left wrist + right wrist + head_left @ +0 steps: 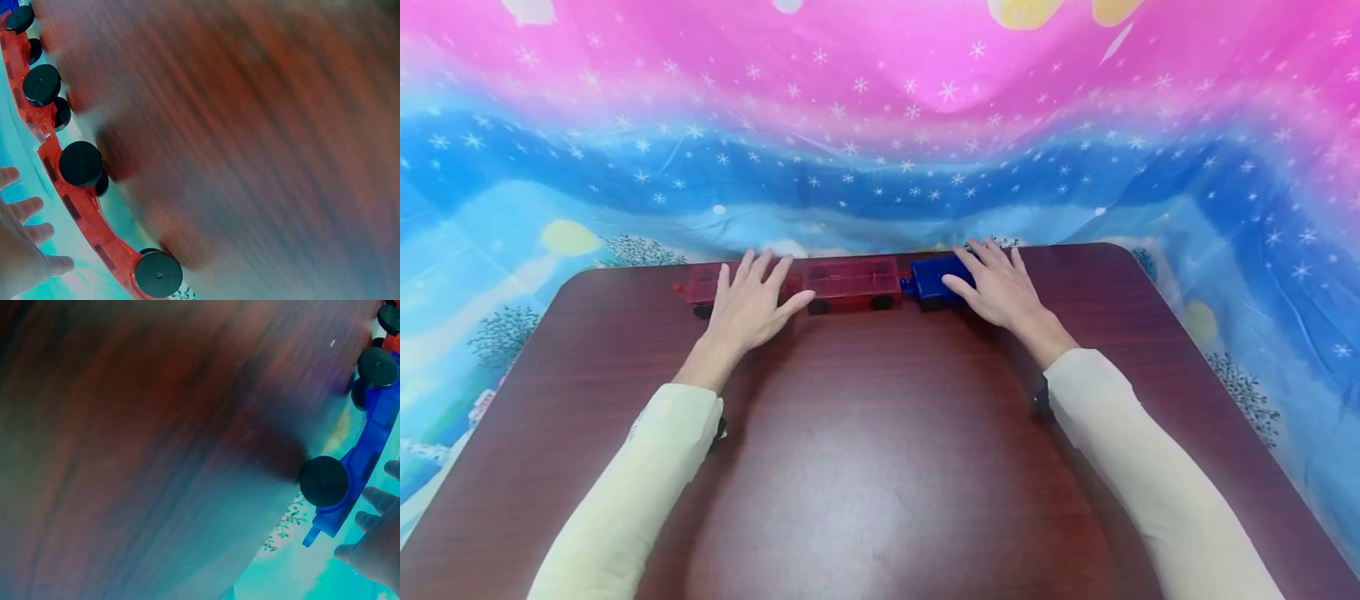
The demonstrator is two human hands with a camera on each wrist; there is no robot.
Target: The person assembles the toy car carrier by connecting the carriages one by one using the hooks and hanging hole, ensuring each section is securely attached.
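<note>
Three toy cars are lined up end to end near the far edge of a shiny brown table [865, 450]. The left end of the row is taken up by the left red car [702, 287], the middle by the middle red car [852, 279], and the right end by the blue car [928, 279]. Both red cars can be seen through a little. All three are set on round black wheels [81, 162], and a small hook [309, 539] is seen at the outer end of the blue car.

The left hand [748, 304] is held where the two red cars meet, and part of the left red car is hidden by it. Its fingers are let loose and spread wide, and its thumb is pointed toward the middle red car. The right hand [1000, 287] is held at the blue car, and the right part of that car is covered by it. Its fingers are spread too, straight and not curled round the car. Whether the cars are touched by either hand cannot be told.

Both arms are covered by pale sleeves [640, 475]. The table is backed by a bright cloth [880, 125], coloured pink at the top and blue lower down, and dotted with white snowflakes.
</note>
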